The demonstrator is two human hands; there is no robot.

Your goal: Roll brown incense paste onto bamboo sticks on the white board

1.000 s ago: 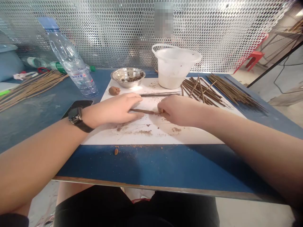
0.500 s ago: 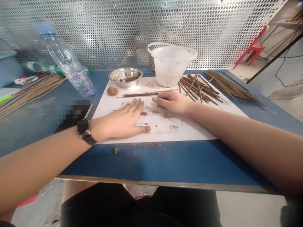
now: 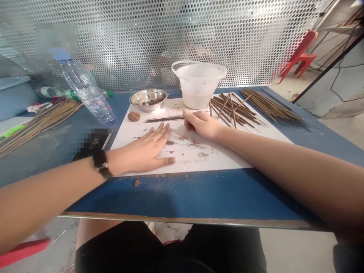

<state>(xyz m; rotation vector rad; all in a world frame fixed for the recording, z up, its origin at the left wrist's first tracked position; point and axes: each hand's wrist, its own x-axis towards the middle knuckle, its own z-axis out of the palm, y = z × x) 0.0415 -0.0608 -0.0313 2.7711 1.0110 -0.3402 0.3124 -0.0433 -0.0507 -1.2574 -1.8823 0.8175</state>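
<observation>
My left hand [image 3: 146,150] lies flat, palm down and fingers stretched, over a thin stick with a lump of brown paste [image 3: 170,143] on it. The stick's fine end runs out to the right across the white sheet [image 3: 224,159]. To the right, my right hand [image 3: 202,125] rests on its side with the fingers curled in and the thumb raised. Whatever is inside those fingers is hidden. Just behind my hands lie a few dark coated sticks [image 3: 165,119]. A ball of brown paste [image 3: 133,116] sits at the sheet's left side.
A metal bowl [image 3: 149,107] and a white bucket [image 3: 197,87] stand at the back. Coated sticks [image 3: 241,110] are piled right, beside another bundle [image 3: 270,105]. A water bottle [image 3: 92,98], a dark phone-like object [image 3: 95,141] and more sticks [image 3: 42,125] are left. Crumbs dot the sheet.
My left hand has shifted slightly back toward the left, showing more of the pasted stick. My right thumb has lifted, with the fingers still curled. The camera view has shifted a little.
</observation>
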